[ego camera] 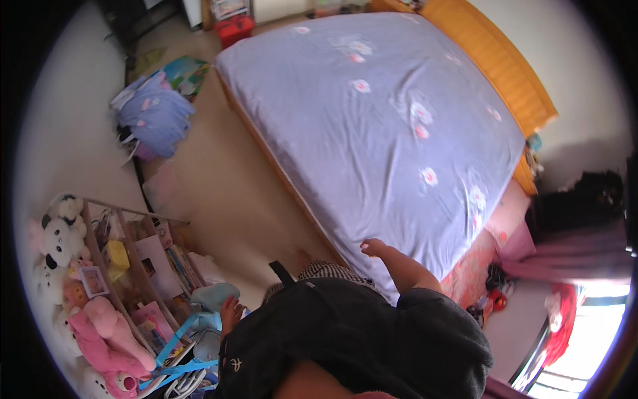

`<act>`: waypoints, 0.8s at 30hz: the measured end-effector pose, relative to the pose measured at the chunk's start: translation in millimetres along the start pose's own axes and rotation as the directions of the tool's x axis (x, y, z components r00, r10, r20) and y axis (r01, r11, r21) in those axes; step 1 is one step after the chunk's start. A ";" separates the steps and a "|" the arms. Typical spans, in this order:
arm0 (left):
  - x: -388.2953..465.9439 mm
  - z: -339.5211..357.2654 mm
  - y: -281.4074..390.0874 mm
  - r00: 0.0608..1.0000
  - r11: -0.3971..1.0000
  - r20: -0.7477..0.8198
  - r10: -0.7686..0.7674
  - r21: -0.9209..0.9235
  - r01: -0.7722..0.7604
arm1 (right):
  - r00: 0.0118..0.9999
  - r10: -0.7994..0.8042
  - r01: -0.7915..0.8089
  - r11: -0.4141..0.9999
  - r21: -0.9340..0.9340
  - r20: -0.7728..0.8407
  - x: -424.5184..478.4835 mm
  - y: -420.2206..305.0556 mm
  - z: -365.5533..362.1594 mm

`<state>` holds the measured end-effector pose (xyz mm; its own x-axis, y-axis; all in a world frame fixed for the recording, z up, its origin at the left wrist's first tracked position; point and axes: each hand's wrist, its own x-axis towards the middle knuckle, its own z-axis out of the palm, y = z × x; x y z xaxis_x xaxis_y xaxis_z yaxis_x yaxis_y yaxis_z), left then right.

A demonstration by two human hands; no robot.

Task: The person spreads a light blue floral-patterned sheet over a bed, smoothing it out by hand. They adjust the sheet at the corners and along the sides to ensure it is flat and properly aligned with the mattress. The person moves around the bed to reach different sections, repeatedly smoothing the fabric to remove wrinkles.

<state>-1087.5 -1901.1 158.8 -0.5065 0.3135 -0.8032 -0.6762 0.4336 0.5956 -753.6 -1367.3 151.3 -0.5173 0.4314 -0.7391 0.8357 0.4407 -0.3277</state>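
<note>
My right hand (374,247) is above the near corner of the bed (349,129), over a lilac fitted sheet with white and pink flowers. Its fingers look loosely bent, and their inner side is hidden. Low on the left, my left hand (231,312) hangs with fingers apart, close to a blue-grey rounded object (215,295) beside the shelf. Nothing shows in its grasp. Wrinkles cross the sheet, which reaches to the wooden bed frame (279,167).
A wooden shelf (137,252) with books and plush toys (62,239) stands left. Lilac bedding (155,112) lies heaped by the wall. A red box (233,31) is beyond the bed's foot. The wooden headboard (498,65) and a purple curtain (573,249) are on the right.
</note>
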 end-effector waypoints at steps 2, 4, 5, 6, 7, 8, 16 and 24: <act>11.5 -14.4 8.7 0.998 0.997 -0.025 -0.050 -0.057 0.049 | 0.991 -0.089 0.085 0.996 -0.038 -0.104 36.5 -52.8 -32.2; 27.3 -28.1 15.0 0.993 0.987 -0.035 -0.108 -0.119 0.103 | 0.969 -0.175 0.161 0.983 -0.093 -0.175 70.3 -105.0 -66.0; 36.2 -34.4 17.8 0.990 0.980 -0.032 -0.136 -0.148 0.130 | 0.971 -0.171 0.162 0.984 -0.068 -0.165 79.2 -128.0 -80.1; 49.9 -43.2 26.4 0.988 0.972 -0.028 -0.152 -0.184 0.144 | 0.971 -0.177 0.172 0.984 -0.043 -0.163 90.3 -159.9 -98.9; 63.2 -51.7 34.6 0.985 0.962 -0.017 -0.169 -0.220 0.161 | 0.970 -0.179 0.179 0.984 -0.014 -0.162 104.9 -186.9 -112.6; 79.8 -55.9 43.3 0.984 0.953 -0.005 -0.176 -0.253 0.169 | 0.962 -0.194 0.201 0.979 0.019 -0.190 119.4 -202.9 -121.2; 250.3 -71.3 239.8 0.997 0.997 0.028 0.068 0.042 -0.069 | 0.999 0.016 -0.010 0.991 0.131 -0.046 189.9 -255.4 -139.3; 364.9 -55.8 466.6 0.987 0.982 -0.015 0.161 0.097 -0.159 | 0.979 0.195 -0.202 0.912 0.356 0.054 223.6 -320.0 -174.5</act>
<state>-1617.6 -1631.6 144.0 -0.6167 0.3670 -0.6964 -0.5316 0.4584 0.7123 -1168.9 -1274.5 193.6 -0.3332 0.4660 -0.8196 0.9325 0.0344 -0.3596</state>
